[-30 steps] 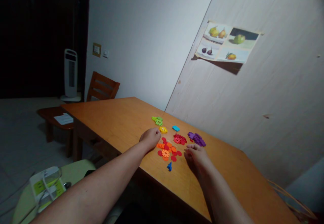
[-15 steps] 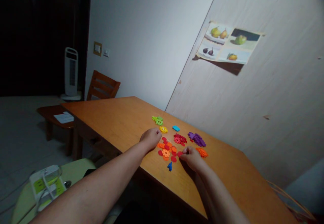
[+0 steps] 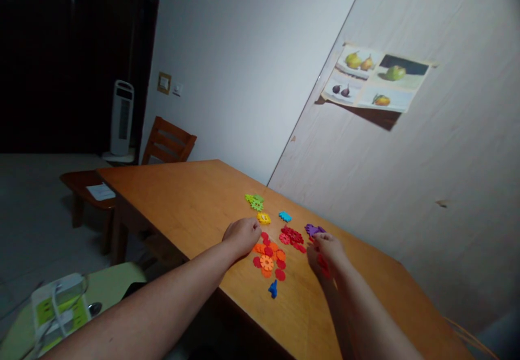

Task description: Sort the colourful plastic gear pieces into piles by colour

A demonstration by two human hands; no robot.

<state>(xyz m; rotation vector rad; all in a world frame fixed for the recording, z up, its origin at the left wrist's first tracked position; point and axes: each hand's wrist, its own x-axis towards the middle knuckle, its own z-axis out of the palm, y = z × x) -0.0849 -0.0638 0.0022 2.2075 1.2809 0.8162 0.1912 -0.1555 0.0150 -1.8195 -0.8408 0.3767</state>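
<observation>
Flat plastic gear-shaped pieces lie on a wooden table (image 3: 190, 197). My left hand (image 3: 242, 234) rests curled, fingers closed, at the edge of a joined cluster of orange and red pieces (image 3: 268, 257). My right hand (image 3: 327, 250) is closed beside the red pile (image 3: 291, 236) and partly covers the purple pile (image 3: 310, 229); a red piece (image 3: 323, 265) shows under its palm. Whether the fingers grip anything I cannot make out. A blue piece (image 3: 273, 289) lies near the table's front. A yellow piece (image 3: 264, 218), a cyan piece (image 3: 285, 217) and green pieces (image 3: 254, 201) lie farther off.
The wall (image 3: 406, 175) runs along the table's right side, with a fruit poster (image 3: 376, 85). A wooden chair (image 3: 168, 141) and a white tower heater (image 3: 122, 117) stand behind. A low table with paper (image 3: 99, 191) is at left. A green stool (image 3: 101, 289) carries a packet.
My right hand moved from the orange-and-red cluster's right side up to the purple pile, now covering the loose orange piece. The camera shifted a little. My left hand stayed put.
</observation>
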